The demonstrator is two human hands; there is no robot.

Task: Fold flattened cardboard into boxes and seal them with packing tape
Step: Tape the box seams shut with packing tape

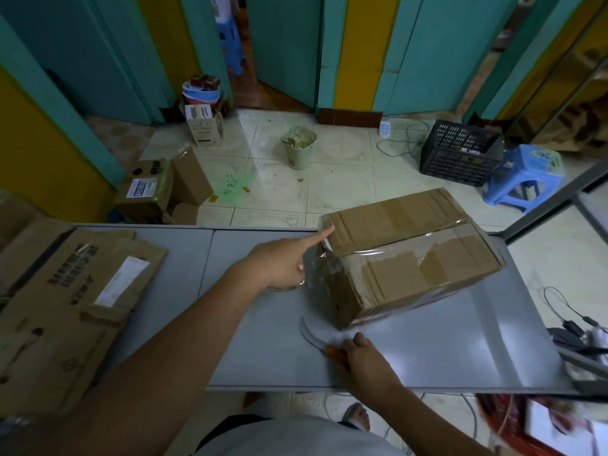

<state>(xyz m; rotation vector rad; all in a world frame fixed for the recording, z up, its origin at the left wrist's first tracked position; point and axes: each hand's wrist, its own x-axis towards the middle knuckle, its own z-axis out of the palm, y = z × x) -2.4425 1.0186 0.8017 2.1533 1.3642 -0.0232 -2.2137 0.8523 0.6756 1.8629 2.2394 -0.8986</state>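
Note:
A folded brown cardboard box lies on the grey table, its top seam covered with clear packing tape. My left hand presses its straight index finger on the box's near-left top corner. Its other fingers curl round a clear tape roll, which is mostly hidden. A strip of tape runs from that hand to the box's end. My right hand grips the orange handle of a knife just in front of the box, its curved blade pointing left. A stack of flattened cardboard lies at the table's left.
Beyond the table on the tiled floor stand a waste bin, a black crate, a blue stool and several small boxes. Cables and a charger hang at the table's right end.

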